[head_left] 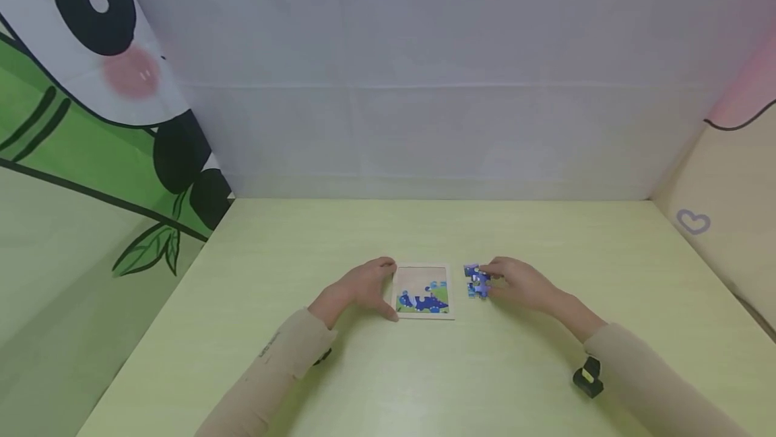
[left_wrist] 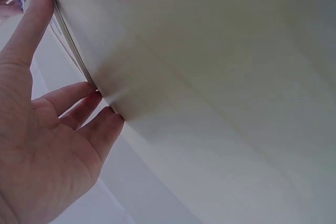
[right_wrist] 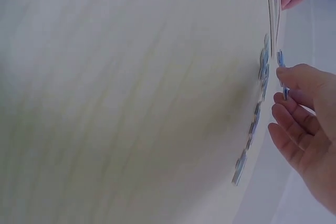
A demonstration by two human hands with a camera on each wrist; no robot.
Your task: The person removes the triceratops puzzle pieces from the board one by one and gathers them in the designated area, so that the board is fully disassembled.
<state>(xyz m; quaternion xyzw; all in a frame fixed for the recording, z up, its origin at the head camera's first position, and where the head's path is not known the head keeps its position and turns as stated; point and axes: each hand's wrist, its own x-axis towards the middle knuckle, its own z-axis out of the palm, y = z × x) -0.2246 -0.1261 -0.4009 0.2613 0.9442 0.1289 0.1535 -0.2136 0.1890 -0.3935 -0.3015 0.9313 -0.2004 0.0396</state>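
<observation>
A square jigsaw puzzle board [head_left: 418, 277] with a pale rim lies on the table, its lower part filled with blue and green picture pieces. My left hand [head_left: 366, 287] holds the board by its left side, thumb at the near corner and fingertips at the far one. Just right of the board, my right hand [head_left: 518, 283] pinches a small blue puzzle piece [right_wrist: 280, 59] between thumb and index finger. Beneath that hand are loose puzzle pieces [head_left: 470, 271], partly covered by the held piece and fingers; the right wrist view shows them edge-on in a row.
The light yellow-green table [head_left: 376, 383] runs back to a pale cloth wall [head_left: 424, 120]. A side panel with a painted cartoon [head_left: 151, 174] stands on the left, another with a small heart [head_left: 693, 222] on the right. A dark device [head_left: 588, 378] is strapped at the right wrist.
</observation>
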